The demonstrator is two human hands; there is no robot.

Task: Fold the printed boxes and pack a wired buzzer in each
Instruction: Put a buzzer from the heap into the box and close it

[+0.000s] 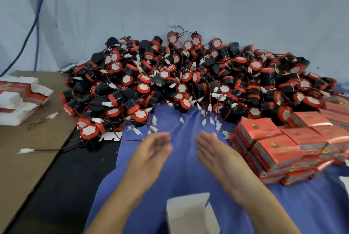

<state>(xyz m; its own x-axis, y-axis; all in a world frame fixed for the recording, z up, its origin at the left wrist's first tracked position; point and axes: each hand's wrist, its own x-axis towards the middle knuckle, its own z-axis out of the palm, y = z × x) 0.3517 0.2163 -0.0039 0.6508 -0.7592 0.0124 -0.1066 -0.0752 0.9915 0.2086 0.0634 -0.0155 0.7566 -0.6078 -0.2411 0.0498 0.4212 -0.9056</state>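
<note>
A big heap of black and red wired buzzers [188, 79] with white plugs lies across the back of the blue cloth [181, 173]. My left hand [151, 150] and my right hand [215, 152] hover above the cloth just in front of the heap, fingers straight, palms facing each other, holding nothing. Both are blurred. A folded box [190, 213], showing its white inside with a flap up, stands on the cloth near the bottom edge between my forearms. Stacks of flat red printed boxes [279, 147] lie to the right of my right hand.
More flat boxes [20, 97], red and white, are stacked at the left on a brown cardboard sheet [28, 158]. A loose buzzer with its wire and plug [26, 151] lies on the cardboard. A grey wall with a blue cable [37, 16] stands behind.
</note>
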